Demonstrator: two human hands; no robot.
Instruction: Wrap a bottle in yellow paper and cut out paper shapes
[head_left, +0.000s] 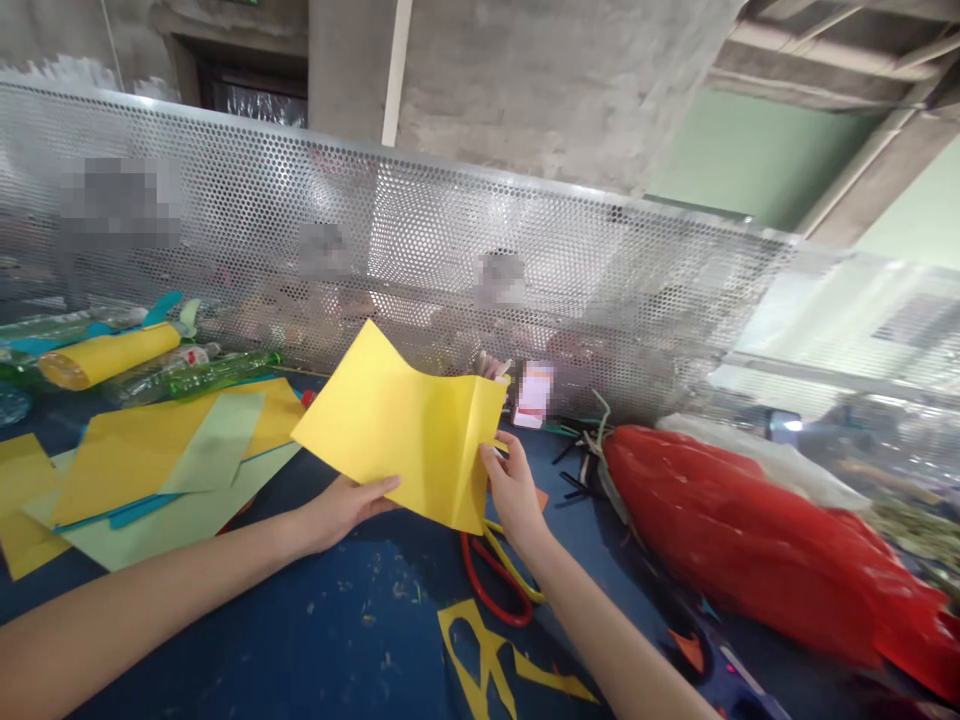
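A sheet of yellow paper (397, 430) is held up above the blue table, with a crease running down near its right edge. My left hand (349, 510) pinches its lower edge, thumb on the front face and fingers behind. At the right edge, my right hand (514, 485) grips the sheet between thumb and fingers. Just below the paper lie scissors (499, 590) with red and yellow handles; their blades are hidden. Nearer to me, a cut yellow paper scrap (480, 660) with holes rests on the table.
Stacked coloured paper sheets (180, 450) lie left, with plastic bottles (202, 372) and a yellow-wrapped bottle (112, 355) behind. A perforated metal screen (435, 230) closes off the back, near a lit phone (533, 395). A red plastic bag (750, 530) and a purple-handled tool (731, 670) lie right.
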